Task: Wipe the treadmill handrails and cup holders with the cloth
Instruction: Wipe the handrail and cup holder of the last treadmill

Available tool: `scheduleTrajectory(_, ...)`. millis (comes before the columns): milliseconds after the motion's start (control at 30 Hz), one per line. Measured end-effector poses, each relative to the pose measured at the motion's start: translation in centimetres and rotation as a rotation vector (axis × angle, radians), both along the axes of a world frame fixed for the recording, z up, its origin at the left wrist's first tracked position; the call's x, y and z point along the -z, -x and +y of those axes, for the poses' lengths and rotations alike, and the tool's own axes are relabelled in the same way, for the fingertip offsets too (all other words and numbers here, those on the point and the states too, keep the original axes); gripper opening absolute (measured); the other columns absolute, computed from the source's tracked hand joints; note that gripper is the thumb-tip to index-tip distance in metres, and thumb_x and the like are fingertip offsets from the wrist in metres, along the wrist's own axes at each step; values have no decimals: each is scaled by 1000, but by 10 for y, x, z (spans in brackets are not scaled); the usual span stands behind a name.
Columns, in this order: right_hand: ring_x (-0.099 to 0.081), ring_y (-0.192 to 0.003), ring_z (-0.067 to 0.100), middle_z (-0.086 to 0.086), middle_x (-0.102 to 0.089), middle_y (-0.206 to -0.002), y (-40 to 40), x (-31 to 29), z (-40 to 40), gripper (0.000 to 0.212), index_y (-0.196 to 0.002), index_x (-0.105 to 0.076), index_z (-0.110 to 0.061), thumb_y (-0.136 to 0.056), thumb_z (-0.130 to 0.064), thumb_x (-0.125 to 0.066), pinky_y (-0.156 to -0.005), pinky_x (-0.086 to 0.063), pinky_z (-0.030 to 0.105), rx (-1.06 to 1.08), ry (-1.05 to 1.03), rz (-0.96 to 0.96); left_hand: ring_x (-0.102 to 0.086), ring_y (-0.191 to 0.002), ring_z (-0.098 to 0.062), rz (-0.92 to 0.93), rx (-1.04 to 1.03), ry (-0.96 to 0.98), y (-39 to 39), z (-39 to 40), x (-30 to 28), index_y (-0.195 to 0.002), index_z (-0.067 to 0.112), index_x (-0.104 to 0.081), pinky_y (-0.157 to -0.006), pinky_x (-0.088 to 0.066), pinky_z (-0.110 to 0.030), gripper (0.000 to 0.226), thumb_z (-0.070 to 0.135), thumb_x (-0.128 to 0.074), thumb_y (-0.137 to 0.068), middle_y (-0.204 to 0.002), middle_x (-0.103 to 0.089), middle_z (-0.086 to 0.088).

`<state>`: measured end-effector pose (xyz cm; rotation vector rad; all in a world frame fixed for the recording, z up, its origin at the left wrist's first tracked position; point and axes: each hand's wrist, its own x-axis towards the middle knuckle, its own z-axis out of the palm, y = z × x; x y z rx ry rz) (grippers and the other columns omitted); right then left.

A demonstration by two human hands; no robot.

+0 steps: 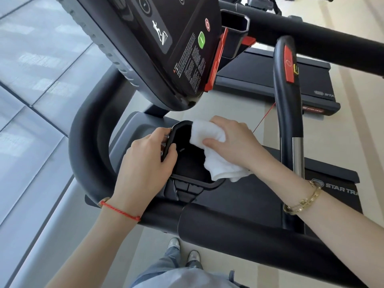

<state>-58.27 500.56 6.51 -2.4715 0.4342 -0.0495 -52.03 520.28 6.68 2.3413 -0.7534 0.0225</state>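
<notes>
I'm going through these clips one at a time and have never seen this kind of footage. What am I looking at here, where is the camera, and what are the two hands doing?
There is only one picture, taken by a wide-angle camera worn on the person's head, looking down past their arms to their shoes. No robot is involved. The big black machine is a treadmill: its tilted console panel is at the top and its thick black padded handrail curves round on the left. Below the console sits a black plastic cup holder. The left hand, with a red string at the wrist, grips the cup holder's rim. The right hand, with gold bracelets, holds a folded white cloth against the holder's opening.
</notes>
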Motion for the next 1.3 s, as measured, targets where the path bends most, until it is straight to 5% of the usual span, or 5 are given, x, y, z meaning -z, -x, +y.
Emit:
scheduleTrajectory(300, -44, -58, 14, -7, -46, -65, -31, -13, 8, 32, -96, -47, -20, -92, -50, -56, -50, -27, 28, -285, 272, -34, -67, -74, -15, 0, 28, 27, -2, 1, 1, -114, 22, -64, -71, -57, -41, 27, 23, -61, -88, -84, -70, 8)
scheduleTrajectory(767, -53, -74, 5, -4, -51, -92, 42, 1, 32, 27, -106, -30, -24, -98, -46, -43, -52, -35, 22, 341, -306, 125, -64, -74, -13, 13, 1, 6, -4, -6, 0, -113, 21, -63, -70, -57, -40, 26, 27, -61, -88, -85, -68, 11)
scheduleTrajectory(1033, -55, -82, 2, -8, -56, -99, 67, -23, 42, 27, -124, -39, -28, -100, -41, -42, -57, -37, 16, 379, -276, 42, -66, -75, -12, 3, 30, 22, -4, -3, -1, -114, 21, -64, -70, -59, -38, 26, 24, -62, -88, -88, -70, 11)
scheduleTrajectory(1200, -58, -103, 20, -4, -61, -120, 74, -46, 55, 50, -144, -37, -35, -99, -16, -51, -84, -49, 34, 101, 81, -155, -65, -75, -3, 80, 54, 45, -5, 2, -3, -119, 27, -64, -75, -57, -31, 31, 33, -60, -89, -84, -63, 25)
scheduleTrajectory(1300, -46, -95, 1, -3, -61, -122, 58, -50, 54, 39, -135, -50, -20, -97, -15, -55, -82, -39, 15, -163, 158, -150, -64, -78, 4, 158, 75, 53, -5, 13, -5, -125, 31, -63, -78, -56, -25, 36, 37, -56, -90, -88, -65, 28)
